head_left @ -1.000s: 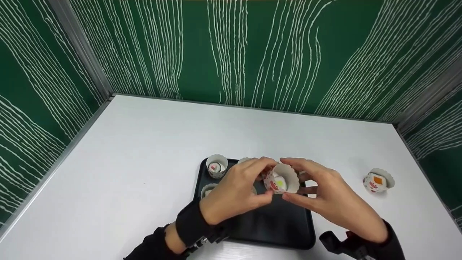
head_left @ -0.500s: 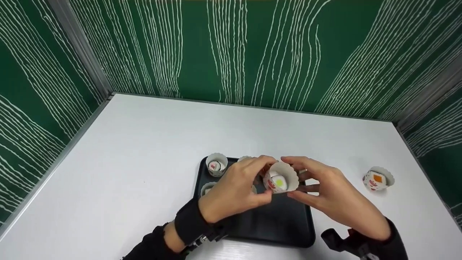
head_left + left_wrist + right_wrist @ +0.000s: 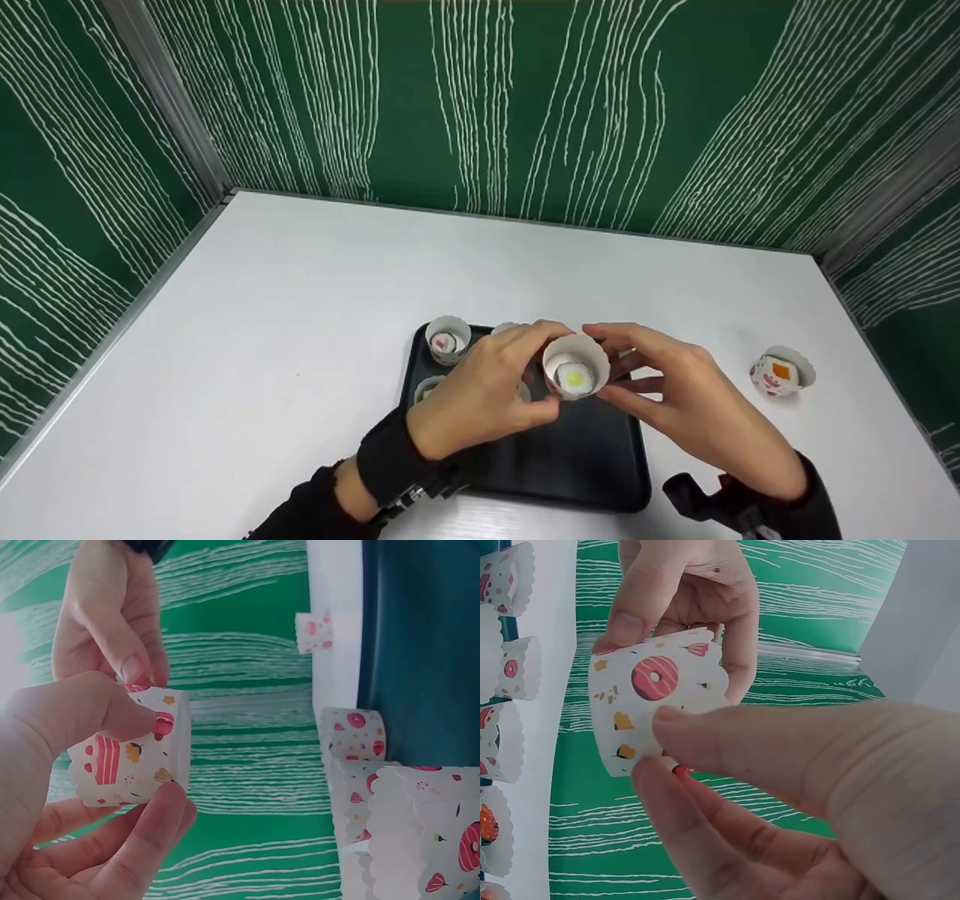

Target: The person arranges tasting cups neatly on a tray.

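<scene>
A white paper baking cup (image 3: 598,352), printed with cakes and donuts, is held above the tray between both hands. Inside it sits a small sushi roll piece (image 3: 575,377) with a yellow-green centre. My left hand (image 3: 480,394) grips the cup's left side, its thumb and fingers on the wall in the left wrist view. From the right, my right hand (image 3: 679,379) pinches the cup; the right wrist view shows its thumb (image 3: 697,736) and a fingertip against the printed wall. Below lies a black tray (image 3: 574,465), partly hidden by my left arm.
On the tray's far left stands a paper cup (image 3: 436,358) with a pink-centred roll. Several more cups are partly covered by my left hand. A separate cup (image 3: 768,380) holding an orange-topped piece stands on the white table (image 3: 337,285) at right. Green patterned panels (image 3: 405,97) enclose the table.
The held cup has turned from leaning rightward to facing the head camera more directly, and shifted slightly left. Both hands keep nearly the same place.
</scene>
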The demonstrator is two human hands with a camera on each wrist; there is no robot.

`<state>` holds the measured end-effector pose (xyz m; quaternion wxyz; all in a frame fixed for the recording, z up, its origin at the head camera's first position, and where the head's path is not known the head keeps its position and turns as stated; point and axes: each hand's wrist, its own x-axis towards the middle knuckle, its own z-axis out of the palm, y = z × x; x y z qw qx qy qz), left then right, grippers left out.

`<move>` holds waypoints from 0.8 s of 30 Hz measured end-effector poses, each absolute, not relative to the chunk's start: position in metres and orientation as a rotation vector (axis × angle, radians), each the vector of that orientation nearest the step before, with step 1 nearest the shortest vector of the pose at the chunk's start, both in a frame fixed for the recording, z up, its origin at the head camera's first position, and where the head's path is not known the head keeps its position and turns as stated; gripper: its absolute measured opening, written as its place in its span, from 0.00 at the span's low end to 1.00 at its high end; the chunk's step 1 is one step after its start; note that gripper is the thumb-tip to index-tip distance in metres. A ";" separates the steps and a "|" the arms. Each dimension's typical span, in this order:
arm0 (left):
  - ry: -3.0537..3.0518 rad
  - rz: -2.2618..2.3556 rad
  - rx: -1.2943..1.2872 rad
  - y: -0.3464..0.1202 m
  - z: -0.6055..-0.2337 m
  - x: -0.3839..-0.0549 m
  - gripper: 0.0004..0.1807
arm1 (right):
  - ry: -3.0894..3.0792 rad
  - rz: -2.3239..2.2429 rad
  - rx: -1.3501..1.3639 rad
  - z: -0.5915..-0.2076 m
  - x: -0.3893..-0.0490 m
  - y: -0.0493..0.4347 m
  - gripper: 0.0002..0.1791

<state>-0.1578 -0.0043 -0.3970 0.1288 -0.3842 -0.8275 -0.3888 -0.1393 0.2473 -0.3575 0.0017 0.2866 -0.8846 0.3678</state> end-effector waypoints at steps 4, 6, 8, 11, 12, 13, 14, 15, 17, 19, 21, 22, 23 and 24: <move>-2.401 -1.131 -1.117 -0.004 -0.398 -0.158 0.32 | -2.781 1.153 0.877 -0.358 -0.139 0.245 0.32; -2.407 -1.126 -1.111 -0.004 -0.398 -0.158 0.33 | -2.776 1.163 0.872 -0.358 -0.139 0.245 0.31; -2.415 -1.127 -1.106 -0.004 -0.398 -0.158 0.34 | -2.766 1.175 0.865 -0.358 -0.139 0.244 0.30; -2.428 -1.132 -1.103 -0.004 -0.397 -0.158 0.35 | -2.761 1.189 0.845 -0.358 -0.139 0.243 0.28; -2.428 -1.137 -1.106 -0.004 -0.398 -0.158 0.35 | -2.761 1.194 0.839 -0.358 -0.139 0.243 0.27; -2.427 -1.139 -1.107 -0.004 -0.397 -0.158 0.35 | -2.759 1.198 0.836 -0.357 -0.138 0.242 0.26; -2.424 -1.145 -1.111 -0.004 -0.398 -0.158 0.35 | -2.758 1.204 0.834 -0.357 -0.138 0.242 0.25; -2.420 -1.151 -1.116 -0.004 -0.398 -0.158 0.35 | -2.752 1.214 0.834 -0.357 -0.138 0.242 0.24; -2.412 -1.164 -1.126 -0.004 -0.397 -0.158 0.34 | -2.730 1.230 0.846 -0.357 -0.138 0.242 0.21; -2.406 -1.174 -1.136 -0.004 -0.397 -0.157 0.34 | -2.708 1.241 0.856 -0.358 -0.138 0.242 0.19; -2.405 -1.175 -1.140 -0.004 -0.397 -0.157 0.34 | -2.694 1.250 0.856 -0.358 -0.138 0.243 0.17; -2.405 -1.174 -1.139 -0.004 -0.397 -0.157 0.34 | -2.686 1.254 0.855 -0.358 -0.138 0.243 0.16; -2.405 -1.171 -1.138 -0.004 -0.397 -0.157 0.34 | -2.685 1.261 0.850 -0.358 -0.138 0.243 0.15; -2.406 -1.170 -1.138 -0.004 -0.397 -0.157 0.34 | -2.685 1.268 0.846 -0.358 -0.138 0.242 0.15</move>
